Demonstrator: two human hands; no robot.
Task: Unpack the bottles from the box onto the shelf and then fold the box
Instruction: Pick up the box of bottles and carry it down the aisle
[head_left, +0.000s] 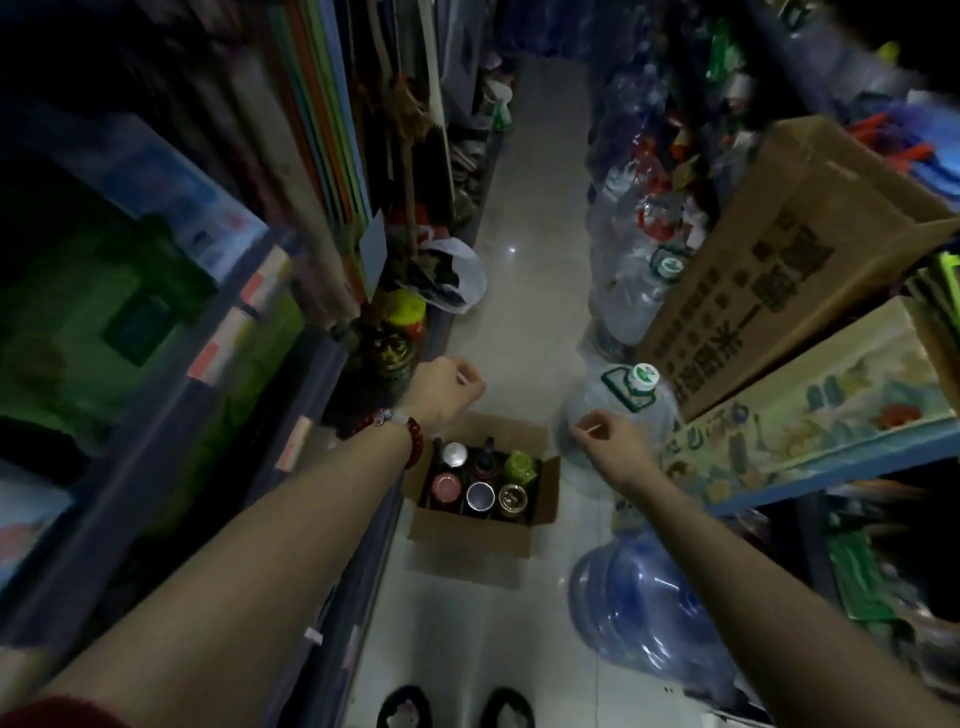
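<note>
An open brown cardboard box (543, 486) stands on the aisle floor below me, its flaps spread out. Inside stand several bottles (480, 480) seen from above, with silver, pink, green and gold tops. My left hand (449, 392), with a red bead bracelet on the wrist, hovers above the box's far left corner, fingers curled. My right hand (610, 436) hangs to the right of the box, fingers curled in; a thin pale line shows at the fingertips, and I cannot tell what it is. Neither hand touches the box.
Shelving (291, 395) lines the narrow aisle on the left. On the right stand clear water jugs (623, 400), a blue water jug (654, 597) on the floor, and big cardboard boxes (779, 270) on a shelf. My two shoes (457, 709) show at the bottom edge.
</note>
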